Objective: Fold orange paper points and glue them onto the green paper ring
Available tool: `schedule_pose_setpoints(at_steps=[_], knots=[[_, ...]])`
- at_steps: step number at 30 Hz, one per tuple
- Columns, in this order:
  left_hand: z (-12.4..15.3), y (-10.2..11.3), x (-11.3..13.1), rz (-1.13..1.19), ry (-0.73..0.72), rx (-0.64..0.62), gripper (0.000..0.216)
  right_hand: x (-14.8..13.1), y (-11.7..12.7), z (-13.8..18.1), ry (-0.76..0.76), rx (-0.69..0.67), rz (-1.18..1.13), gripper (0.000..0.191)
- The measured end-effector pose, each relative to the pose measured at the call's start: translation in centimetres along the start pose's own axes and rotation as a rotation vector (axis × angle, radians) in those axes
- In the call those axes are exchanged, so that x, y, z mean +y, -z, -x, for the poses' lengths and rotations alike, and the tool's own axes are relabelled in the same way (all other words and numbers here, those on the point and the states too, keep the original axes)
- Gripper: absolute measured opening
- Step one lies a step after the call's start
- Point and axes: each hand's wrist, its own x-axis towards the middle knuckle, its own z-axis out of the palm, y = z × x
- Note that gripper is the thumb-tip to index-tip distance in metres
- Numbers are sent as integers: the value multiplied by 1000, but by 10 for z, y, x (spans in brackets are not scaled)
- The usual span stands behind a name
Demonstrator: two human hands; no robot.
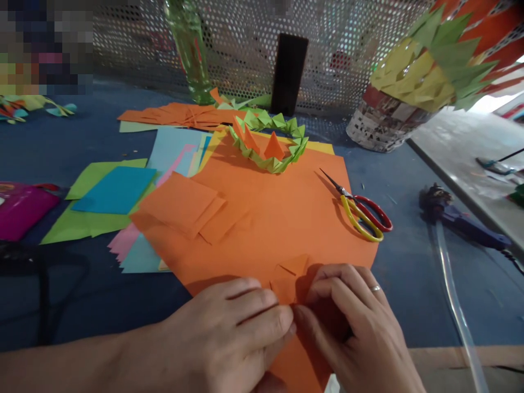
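Observation:
My left hand (229, 327) and my right hand (352, 322) meet at the near edge of a large orange paper sheet (266, 218). Both hands have curled fingers pinching a small folded orange paper piece (289, 278) that pokes up between the fingertips. A ring shows on my right hand. Smaller cut orange rectangles (184, 204) lie on the sheet's left side. A curved chain of folded green and orange paper triangles (274, 142) rests at the sheet's far edge.
Red-and-yellow scissors (362, 210) lie on the sheet's right. Coloured sheets (110, 191) fan out at left. A glue gun (462, 221) lies at right, a paper-covered basket (405, 98) behind it. A green bottle (190, 49) and dark block (289, 73) stand by a perforated screen.

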Motion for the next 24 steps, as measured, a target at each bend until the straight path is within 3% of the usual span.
schedule_pose_setpoints(at_steps=[7,11,16,24], knots=[[-4,1,-1,2,3,7,26,7,8,-1,39,-24,-5,17],[-3,2,-3,-18,-79,1,25,10,12,1,54,-60,-17,17],[-2,3,-1,5,-20,7,27,11,12,3,89,-71,-24,22],[-9,4,-1,-42,-65,62,38,5,4,4,-2,-34,26,31]])
